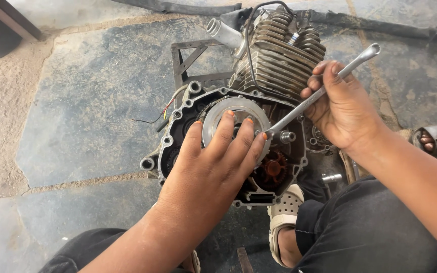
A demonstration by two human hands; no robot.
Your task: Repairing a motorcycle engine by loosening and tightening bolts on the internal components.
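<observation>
On flywheel [236, 117], left hand [213, 167]; wrench [324, 88] in right hand [342, 108]

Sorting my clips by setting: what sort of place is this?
Probably an informal floor-level repair spot: a finned engine sits on a sandy stone floor, left hand on its round disc, right hand holding a wrench.

dusty grey stone floor [77, 126], daylight

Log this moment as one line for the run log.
left hand: flat on round metal disc in engine case | right hand: grips ring spanner, tip at disc's edge | floor: stone
</observation>
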